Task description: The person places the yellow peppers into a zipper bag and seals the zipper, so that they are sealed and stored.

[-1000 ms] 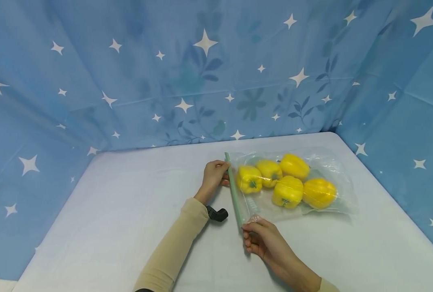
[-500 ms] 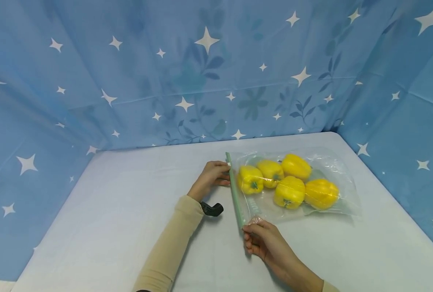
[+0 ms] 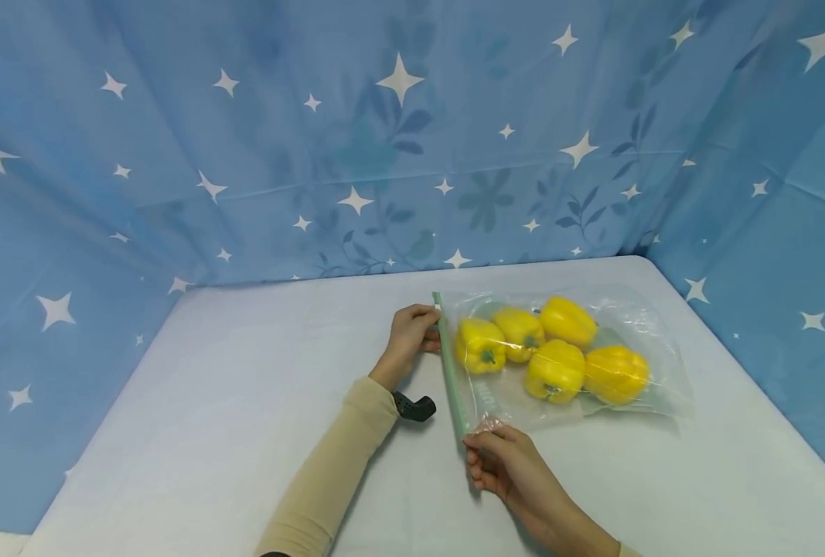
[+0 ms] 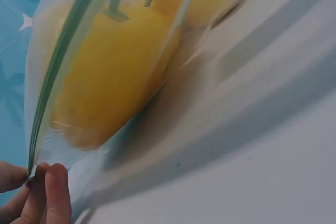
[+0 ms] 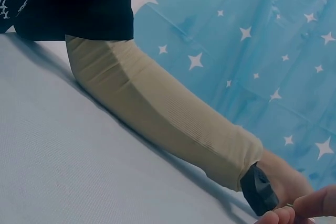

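Observation:
A clear zip bag (image 3: 506, 394) lies on its side with several yellow bell peppers (image 3: 555, 371) inside. Its green zip strip (image 3: 451, 373) runs along the left edge. At the strip's far end, near a small white slider (image 3: 438, 307), my left hand (image 3: 408, 333) pinches the edge. My right hand (image 3: 513, 470) pinches the strip's near corner between thumb and fingers, its other fingers curled. Seen from the left wrist, the green strip (image 4: 58, 61) meets the thumb and fingertips (image 4: 56, 190), with a pepper (image 4: 110, 72) just behind. In the right wrist view, only fingertips (image 5: 317, 203) show.
The bag lies on a white-covered table (image 3: 259, 387). Blue curtains (image 3: 280, 155) with white stars enclose the back and sides. A black wrist-worn device (image 3: 414, 408) juts out from the left sleeve (image 3: 335, 464).
My left hand drew back slightly from the strip's far end, showing the white slider, then returned to the far end. The right hand keeps its pinch at the near corner.

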Tool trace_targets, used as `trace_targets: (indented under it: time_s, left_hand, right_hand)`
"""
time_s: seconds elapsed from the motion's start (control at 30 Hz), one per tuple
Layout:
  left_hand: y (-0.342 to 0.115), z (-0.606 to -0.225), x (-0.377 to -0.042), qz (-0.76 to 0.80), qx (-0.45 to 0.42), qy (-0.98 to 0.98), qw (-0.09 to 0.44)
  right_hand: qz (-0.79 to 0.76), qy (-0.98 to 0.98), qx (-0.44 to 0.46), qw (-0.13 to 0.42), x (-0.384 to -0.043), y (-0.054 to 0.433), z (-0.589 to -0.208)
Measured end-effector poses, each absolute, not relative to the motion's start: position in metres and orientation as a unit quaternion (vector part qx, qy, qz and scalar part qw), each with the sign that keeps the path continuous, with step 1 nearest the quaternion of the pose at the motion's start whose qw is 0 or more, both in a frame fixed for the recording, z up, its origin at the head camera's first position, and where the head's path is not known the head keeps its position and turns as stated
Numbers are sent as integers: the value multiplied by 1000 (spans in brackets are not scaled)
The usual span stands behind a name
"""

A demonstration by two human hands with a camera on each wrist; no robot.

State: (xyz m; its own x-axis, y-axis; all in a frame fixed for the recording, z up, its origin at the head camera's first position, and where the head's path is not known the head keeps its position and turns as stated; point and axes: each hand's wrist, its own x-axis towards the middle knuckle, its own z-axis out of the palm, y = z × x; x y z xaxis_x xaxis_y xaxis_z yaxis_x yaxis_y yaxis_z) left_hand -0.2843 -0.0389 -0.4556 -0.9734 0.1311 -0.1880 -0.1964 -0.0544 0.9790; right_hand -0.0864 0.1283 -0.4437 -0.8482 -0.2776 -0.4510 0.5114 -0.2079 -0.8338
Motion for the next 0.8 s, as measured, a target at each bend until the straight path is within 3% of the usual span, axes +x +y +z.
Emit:
trace_targets:
  time_s: [0.3,0.8]
  left_hand:
    - [-33,-459,-284,737,-41,674,44]
    - [-31,-461,-286,748,-62,661,17]
  right_hand:
    - [-767,580,103,254,-88,130,-445]
    - [-762,589,102,248,-85,130,-444]
